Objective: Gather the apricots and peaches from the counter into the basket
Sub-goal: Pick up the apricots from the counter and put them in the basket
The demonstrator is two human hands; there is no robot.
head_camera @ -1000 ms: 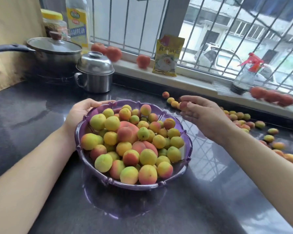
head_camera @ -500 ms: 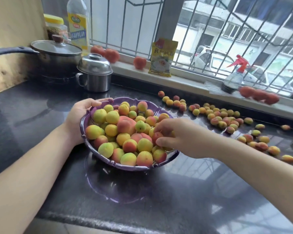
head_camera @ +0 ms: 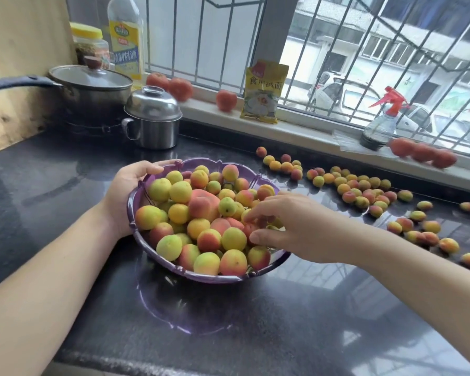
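Under right hand (head_camera: 288,229) (fingers spread): basket (head_camera: 158,267) w/ apricots (head_camera: 179,192).

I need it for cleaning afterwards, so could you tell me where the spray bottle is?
The spray bottle stands on the windowsill at the right, just left of three tomatoes.

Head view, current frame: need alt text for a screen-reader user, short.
A person's right hand reaches into a purple plastic basket heaped with yellow-red apricots and peaches, while the left hand grips its far-left rim. Dozens more small fruits lie scattered on the dark glossy stone counter to the right, below a barred window.
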